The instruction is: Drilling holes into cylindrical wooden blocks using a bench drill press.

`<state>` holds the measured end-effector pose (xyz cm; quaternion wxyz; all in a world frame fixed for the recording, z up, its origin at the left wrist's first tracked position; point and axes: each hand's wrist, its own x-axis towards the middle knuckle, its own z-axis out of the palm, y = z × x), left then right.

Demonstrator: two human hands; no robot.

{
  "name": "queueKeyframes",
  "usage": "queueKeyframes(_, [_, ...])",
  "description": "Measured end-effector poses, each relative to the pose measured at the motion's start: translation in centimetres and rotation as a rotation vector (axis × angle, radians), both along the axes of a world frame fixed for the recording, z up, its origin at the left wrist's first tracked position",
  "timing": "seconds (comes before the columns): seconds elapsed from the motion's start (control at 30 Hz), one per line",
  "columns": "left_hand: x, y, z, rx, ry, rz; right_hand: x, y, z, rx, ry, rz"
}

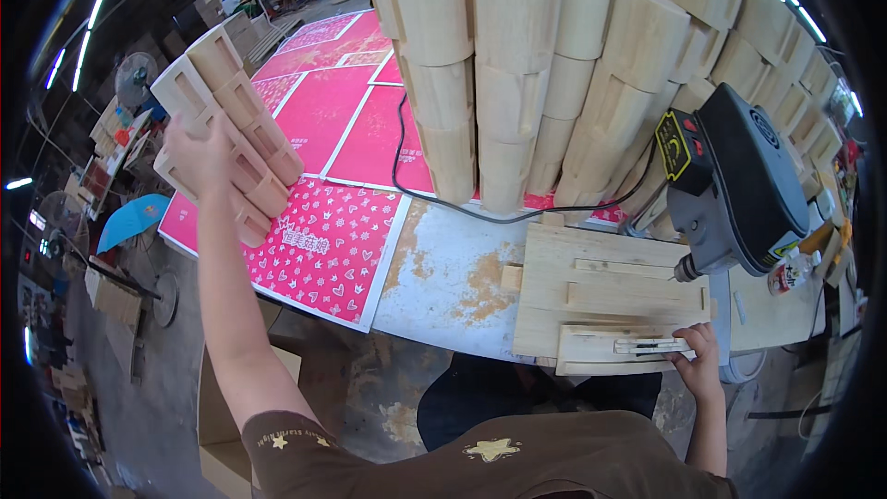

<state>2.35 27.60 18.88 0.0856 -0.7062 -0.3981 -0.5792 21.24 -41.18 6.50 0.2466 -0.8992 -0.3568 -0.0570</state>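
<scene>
My left hand (199, 150) is stretched out to the far left, its fingers curled round a pale slotted wooden block (177, 88) in a leaning stack. Beside that block stands another column of slotted wooden blocks (242, 97). Near the front edge, at the right, my right hand (698, 358) pinches the end of a narrow slotted wooden strip (645, 346). That strip lies on a wooden jig board (577, 351), on top of a larger wooden base (554, 268). Just behind the right hand is a bench drill press (739, 180), its chuck pointing down over the base.
Tall stacks of pale wooden blocks (517, 65) fill the back and right of the table. Pink printed sheets (319, 240) cover its left side. A black cable (399, 152) runs past the stacks to the drill. A plastic bottle (792, 273) stands right; an open cardboard box (226, 416) sits below.
</scene>
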Motion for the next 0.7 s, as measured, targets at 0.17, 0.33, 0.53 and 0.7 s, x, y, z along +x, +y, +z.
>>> queueKeyframes(0.17, [11.3, -12.7, 4.6, -0.099, -0.203, -0.751, -0.3, -0.5, 0.1, -0.008, 0.010, -0.033])
queueKeyframes(0.33, [19.5, -22.8, 13.1, -0.226, -0.016, -1.029, -0.1, -1.0, -0.5, 0.055, -0.047, 0.001])
queueKeyframes(0.53, [28.7, -25.9, 16.2, -0.429, 0.142, -0.920, 0.0, -0.9, -0.5, 0.062, -0.054, 0.066])
queueKeyframes(0.7, [30.7, -29.8, 15.1, -0.434, 0.094, -0.872, 0.2, -1.3, -0.4, 0.052, -0.028, 0.041])
